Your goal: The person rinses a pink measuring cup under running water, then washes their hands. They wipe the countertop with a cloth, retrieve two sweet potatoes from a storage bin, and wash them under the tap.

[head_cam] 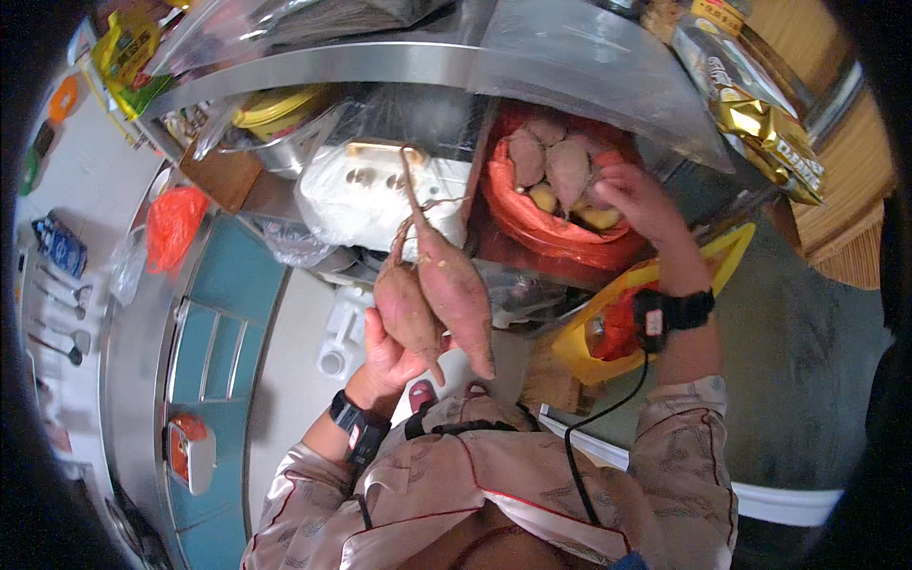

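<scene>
My left hand (395, 360) is closed around two sweet potatoes with long stringy roots: a smaller one (405, 306) on the left and a longer one (456, 292) beside it. At the right, my right hand (627, 192) reaches over a red plastic bag (520, 221) on a shelf. It is slightly blurred, and its fingertips are near more sweet potatoes (568, 171) in that bag; whether they grip one cannot be seen. Some yellowish tubers (545, 198) lie among them.
A plastic-covered white appliance (385, 185) stands on the shelf left of the red bag. A clear plastic sheet (591, 78) hangs above. Below is a yellow bag (591, 356), and a white plastic jug (340, 342) is on the floor. A black cable (605, 417) runs from my right wrist.
</scene>
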Available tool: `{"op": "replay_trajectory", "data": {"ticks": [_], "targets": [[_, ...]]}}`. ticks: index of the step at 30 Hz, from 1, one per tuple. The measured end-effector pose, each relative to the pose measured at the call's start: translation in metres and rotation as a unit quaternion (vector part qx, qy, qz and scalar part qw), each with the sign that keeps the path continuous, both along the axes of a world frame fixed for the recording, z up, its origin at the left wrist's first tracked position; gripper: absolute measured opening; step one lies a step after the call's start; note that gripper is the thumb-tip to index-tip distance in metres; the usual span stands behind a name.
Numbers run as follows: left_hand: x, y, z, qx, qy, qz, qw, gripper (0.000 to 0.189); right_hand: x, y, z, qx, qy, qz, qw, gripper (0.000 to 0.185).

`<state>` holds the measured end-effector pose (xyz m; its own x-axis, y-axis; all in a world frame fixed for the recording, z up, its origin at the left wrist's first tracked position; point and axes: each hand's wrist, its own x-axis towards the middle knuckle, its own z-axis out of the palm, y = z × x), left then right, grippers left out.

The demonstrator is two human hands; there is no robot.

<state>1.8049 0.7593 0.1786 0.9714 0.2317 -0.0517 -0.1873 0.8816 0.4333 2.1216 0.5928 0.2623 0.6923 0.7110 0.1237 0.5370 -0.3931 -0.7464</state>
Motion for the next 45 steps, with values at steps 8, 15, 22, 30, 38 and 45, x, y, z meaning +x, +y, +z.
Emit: {"op": "replay_trajectory", "data": {"ticks": [8,15,22,30,38,45], "targets": [[-0.004,0.017,-0.003,0.042,0.012,-0.026,0.999,0.102,0.018,0.054,-0.033,-0.132,-0.219,-0.100,0.962,0.072],[-0.011,0.024,-0.002,0.056,0.025,-0.024,0.998,0.102,0.004,0.099,-0.018,-0.322,-0.222,-0.176,0.903,0.063],[-0.014,0.030,-0.005,0.040,0.014,-0.028,0.999,0.098,0.040,0.064,-0.020,-0.002,0.071,-0.118,0.991,0.047],[0.004,0.024,-0.002,0.015,-0.034,-0.083,0.996,0.092,0.038,-0.005,0.000,0.386,0.309,-0.160,0.854,0.053],[0.034,0.005,0.007,0.010,-0.020,-0.099,0.995,0.087,-0.023,-0.036,0.023,0.483,0.432,-0.074,0.758,0.041],[0.059,-0.009,0.010,-0.015,-0.061,-0.135,0.989,0.089,-0.036,-0.053,0.023,0.482,0.418,-0.093,0.764,0.043]]}}
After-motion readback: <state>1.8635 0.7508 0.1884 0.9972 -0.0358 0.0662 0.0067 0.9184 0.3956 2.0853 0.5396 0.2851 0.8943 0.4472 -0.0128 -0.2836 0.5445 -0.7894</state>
